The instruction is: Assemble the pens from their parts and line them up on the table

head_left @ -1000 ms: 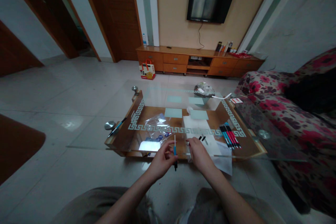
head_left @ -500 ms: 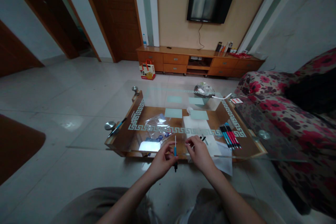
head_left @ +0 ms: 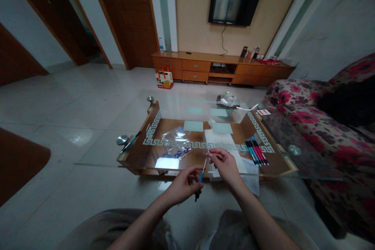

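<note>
My left hand (head_left: 184, 186) is closed around a pen (head_left: 201, 177) with a blue barrel, its black end pointing down toward me. A thin pale refill sticks up from the barrel's top. At the refill's upper end, the fingertips of my right hand (head_left: 226, 167) are pinched together; whatever is between them is too small to make out. Both hands are over the near edge of the glass table (head_left: 99, 158). To the right, several blue and red pens (head_left: 257, 151) lie side by side on the glass.
A clear plastic bag (head_left: 175, 140) lies left of my hands. One more blue pen (head_left: 131, 141) is at the table's left side. White paper (head_left: 249, 179) lies by the right hand. A bowl-like container (head_left: 228, 100) stands at the far side, and a floral sofa (head_left: 319, 125) is on the right.
My right hand has moved left to the tip of the refill. The pen in my left hand has dropped slightly and tilted, its refill now leaning right.
</note>
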Demonstrator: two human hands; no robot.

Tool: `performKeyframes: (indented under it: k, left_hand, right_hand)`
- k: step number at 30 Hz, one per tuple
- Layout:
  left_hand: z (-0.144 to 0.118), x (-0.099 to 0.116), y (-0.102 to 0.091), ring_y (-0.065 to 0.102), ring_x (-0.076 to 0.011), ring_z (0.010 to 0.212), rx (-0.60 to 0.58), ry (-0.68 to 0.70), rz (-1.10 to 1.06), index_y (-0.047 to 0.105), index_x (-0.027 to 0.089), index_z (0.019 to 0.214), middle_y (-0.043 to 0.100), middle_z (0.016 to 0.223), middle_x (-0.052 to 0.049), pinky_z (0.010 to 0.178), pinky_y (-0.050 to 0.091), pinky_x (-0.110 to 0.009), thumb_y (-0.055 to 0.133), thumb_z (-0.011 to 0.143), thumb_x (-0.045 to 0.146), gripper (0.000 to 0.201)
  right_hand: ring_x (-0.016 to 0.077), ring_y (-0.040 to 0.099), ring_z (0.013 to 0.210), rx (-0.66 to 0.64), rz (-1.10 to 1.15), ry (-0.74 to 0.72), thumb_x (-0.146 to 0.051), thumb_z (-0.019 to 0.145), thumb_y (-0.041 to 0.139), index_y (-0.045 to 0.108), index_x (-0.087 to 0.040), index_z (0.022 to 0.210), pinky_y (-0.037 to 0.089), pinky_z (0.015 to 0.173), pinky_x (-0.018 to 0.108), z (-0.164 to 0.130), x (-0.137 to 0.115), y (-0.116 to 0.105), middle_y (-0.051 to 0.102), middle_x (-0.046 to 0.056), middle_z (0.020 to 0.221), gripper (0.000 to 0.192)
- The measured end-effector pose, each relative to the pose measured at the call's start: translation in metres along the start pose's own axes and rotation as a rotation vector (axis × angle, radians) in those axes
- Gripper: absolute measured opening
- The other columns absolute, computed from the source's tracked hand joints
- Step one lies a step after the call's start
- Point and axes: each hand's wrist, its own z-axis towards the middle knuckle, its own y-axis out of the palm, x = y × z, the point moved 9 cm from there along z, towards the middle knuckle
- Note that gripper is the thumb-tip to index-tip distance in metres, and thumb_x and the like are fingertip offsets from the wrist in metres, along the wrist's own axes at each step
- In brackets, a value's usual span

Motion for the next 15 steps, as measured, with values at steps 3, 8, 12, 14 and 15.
performKeyframes:
  k: [3, 8, 12, 14, 15]
  left_hand:
    - [0.0, -0.0013, 0.0, 0.062, -0.0109, 0.067, -0.007, -0.006, 0.005, 0.059, 0.022, 0.124, 0.056, 0.094, -0.003, 0.063, 0.05, -0.025, 0.074, 0.075, 0.023, 0.051]
    - [0.0, 0.0005, -0.0005, 0.062, -0.0112, 0.068, 0.0, -0.005, 0.011, 0.06, 0.022, 0.124, 0.056, 0.093, -0.003, 0.064, 0.049, -0.025, 0.075, 0.075, 0.023, 0.051]
    - [-0.0003, 0.003, 0.0001, 0.061, -0.0108, 0.068, 0.001, -0.003, 0.017, 0.06, 0.022, 0.123, 0.056, 0.092, -0.002, 0.063, 0.049, -0.025, 0.074, 0.075, 0.023, 0.05]
    - [-0.0003, 0.0031, 0.0003, 0.061, -0.0106, 0.068, -0.003, -0.001, 0.021, 0.06, 0.022, 0.124, 0.056, 0.093, -0.002, 0.063, 0.048, -0.025, 0.074, 0.076, 0.022, 0.05]
    - [-0.0004, 0.0028, 0.0003, 0.061, -0.0106, 0.068, -0.003, 0.0, 0.021, 0.059, 0.022, 0.124, 0.056, 0.093, -0.002, 0.064, 0.049, -0.025, 0.073, 0.076, 0.022, 0.05]
  right_hand:
    - [0.0162, 0.064, 0.071, -0.007, 0.011, -0.006, -0.043, 0.077, 0.073, 0.066, -0.017, 0.095, 0.05, 0.068, 0.028, -0.0009, 0.0, 0.0011, 0.074, 0.008, 0.089, 0.033]
    - [0.0175, 0.065, 0.074, -0.008, 0.002, -0.014, -0.043, 0.076, 0.074, 0.067, -0.017, 0.096, 0.051, 0.07, 0.03, -0.0012, -0.0002, 0.0014, 0.074, 0.008, 0.088, 0.033]
    - [0.0165, 0.064, 0.072, -0.012, -0.027, -0.012, -0.042, 0.076, 0.075, 0.068, -0.017, 0.096, 0.05, 0.069, 0.028, -0.0015, -0.0017, 0.0015, 0.073, 0.007, 0.085, 0.032]
    - [0.0168, 0.065, 0.073, -0.021, -0.037, -0.014, -0.041, 0.076, 0.074, 0.068, -0.017, 0.096, 0.051, 0.069, 0.028, -0.0017, -0.0027, 0.0027, 0.074, 0.007, 0.086, 0.031]
    - [0.0171, 0.065, 0.074, -0.026, -0.045, -0.018, -0.041, 0.076, 0.074, 0.068, -0.017, 0.095, 0.051, 0.07, 0.028, -0.0018, -0.0031, 0.0035, 0.074, 0.007, 0.087, 0.031]
